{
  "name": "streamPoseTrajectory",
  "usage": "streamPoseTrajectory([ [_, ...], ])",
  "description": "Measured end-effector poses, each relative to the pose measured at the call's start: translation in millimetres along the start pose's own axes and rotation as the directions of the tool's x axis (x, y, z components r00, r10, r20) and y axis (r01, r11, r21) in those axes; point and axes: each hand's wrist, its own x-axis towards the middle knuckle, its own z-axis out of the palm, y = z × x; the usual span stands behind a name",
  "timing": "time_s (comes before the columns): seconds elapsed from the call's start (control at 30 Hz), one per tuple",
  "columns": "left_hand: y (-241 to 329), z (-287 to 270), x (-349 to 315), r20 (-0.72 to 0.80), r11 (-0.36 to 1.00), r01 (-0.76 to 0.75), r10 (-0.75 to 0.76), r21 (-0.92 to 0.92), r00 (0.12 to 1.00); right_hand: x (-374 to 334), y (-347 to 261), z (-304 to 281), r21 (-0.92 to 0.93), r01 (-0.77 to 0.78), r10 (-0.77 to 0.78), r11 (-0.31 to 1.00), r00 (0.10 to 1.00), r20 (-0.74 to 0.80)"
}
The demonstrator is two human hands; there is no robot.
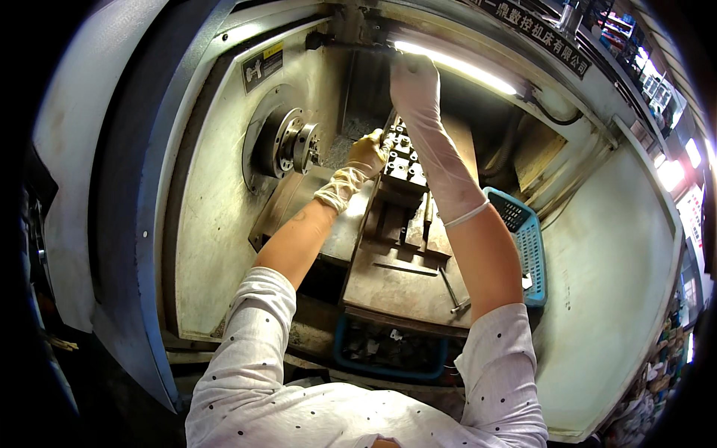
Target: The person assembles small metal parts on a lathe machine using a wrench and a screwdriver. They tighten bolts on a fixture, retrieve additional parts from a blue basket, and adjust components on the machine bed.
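Note:
My left hand (pixel 366 155), in a pale glove, is closed at the left side of a metal tool block (pixel 403 169) with several bolts and round holes. Whatever its fingers grip is hidden. My right hand (pixel 415 84), in a long whitish glove, is raised above the far end of the block, close to the lit tube lamp (pixel 455 67). Its fingers are curled in, and I cannot make out what they hold. A dark bar or hose (pixel 351 46) runs from the left wall toward this hand. Left of my left hand, a round lathe chuck (pixel 287 142) sticks out from the machine wall.
On the metal slide (pixel 396 291) lie a thin rod (pixel 405 268) and a T-shaped tool (pixel 451 290). A blue plastic basket (pixel 532 250) stands at the right. Beneath the slide is a blue crate (pixel 433 366) with dark pieces. A pale door panel (pixel 605 299) bounds the right side.

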Motion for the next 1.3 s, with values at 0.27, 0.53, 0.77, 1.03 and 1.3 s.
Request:
streamPoseTrajectory([
  [0.27,-36,2,21,-0.011,0.943,-0.308,0.312,0.123,0.950,-14,8,31,0.293,0.211,-0.161,0.933,0.970,-0.184],
  [0.53,-44,-4,32,0.225,0.865,0.016,0.112,-0.501,0.968,45,55,63,-0.063,-0.017,0.004,0.998,0.981,-0.192],
  [0.77,-94,28,-71,0.317,0.251,0.406,-0.330,-0.879,0.889,60,61,80,-0.290,-0.154,0.137,0.944,0.987,-0.080],
  [1.03,-78,26,-69,0.091,0.691,0.191,-0.179,-0.697,0.980,56,80,65,0.219,-0.170,0.208,0.961,0.965,-0.163],
  [1.3,-67,38,-63,-0.039,0.783,0.027,-0.065,-0.622,0.997,74,79,76,-0.085,-0.042,0.020,0.995,0.969,-0.246],
])
